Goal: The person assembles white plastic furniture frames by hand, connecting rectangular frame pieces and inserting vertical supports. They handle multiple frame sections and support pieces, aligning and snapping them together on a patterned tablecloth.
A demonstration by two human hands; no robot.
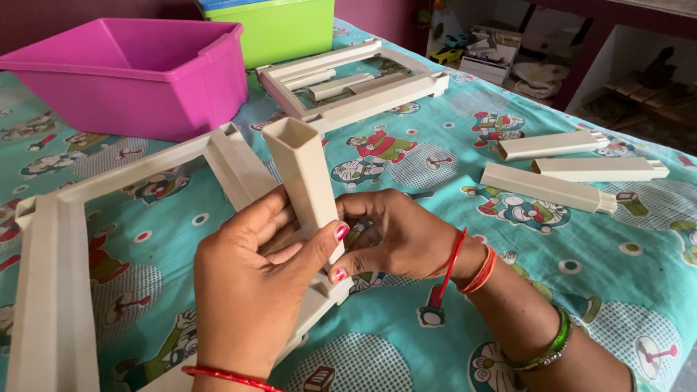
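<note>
The hollow cream post [303,185] stands upright at the near corner of the big cream frame [54,290], and both hands are on it. I see the left hand [254,290] wrapped around the post's lower half, thumb pressed across the front face, fingers curled behind. That looks like a steadying grip, keeping the post vertical over the corner. The right hand [396,236] comes in from the other side, fingertips pinching low on the post near where it meets the frame, thumb tucked under; closed on it, I'd judge, to guide the foot into the corner socket, though the joint itself is hidden behind the fingers.

The frame lies flat on the bed, on a turquoise cartoon-print sheet [450,319], which gives a soft, level base to push against. Three more cream posts [548,187] lie side by side off to the right, well apart from the hands, within reach. A second cream frame [356,80] rests further back with short pieces lying inside it. Behind the work sit a pink tub [131,76] and a green tub [279,29], touching or nearly so, pushed out of the way.
</note>
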